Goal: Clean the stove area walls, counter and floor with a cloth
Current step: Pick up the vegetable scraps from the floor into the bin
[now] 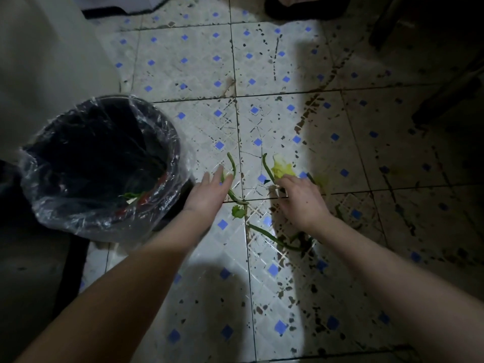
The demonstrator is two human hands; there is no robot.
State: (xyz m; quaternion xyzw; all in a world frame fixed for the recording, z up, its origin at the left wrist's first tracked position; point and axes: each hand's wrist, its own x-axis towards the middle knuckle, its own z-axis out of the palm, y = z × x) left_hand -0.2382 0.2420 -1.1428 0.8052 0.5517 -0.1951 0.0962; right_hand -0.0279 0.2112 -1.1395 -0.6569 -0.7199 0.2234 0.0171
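Observation:
Green vegetable scraps lie scattered on the dirty tiled floor (188, 74): a long green stem (231, 166), a second stem (267, 167), a yellow-green leaf piece (281, 169), a small leaf (238, 212) and a curved stem (272, 237). My left hand (209, 195) reaches down flat over the first stem, fingers spread and touching it. My right hand (301, 197) is curled over the scraps beside the yellow leaf; what its fingertips hold is hidden. No cloth is in view.
A round dark bin (172, 137) lined with a clear plastic bag stands left of my left hand, with scraps inside. A pale wall or cabinet rises at the far left. Dark furniture legs stand at the upper right, a dark slipper at the top.

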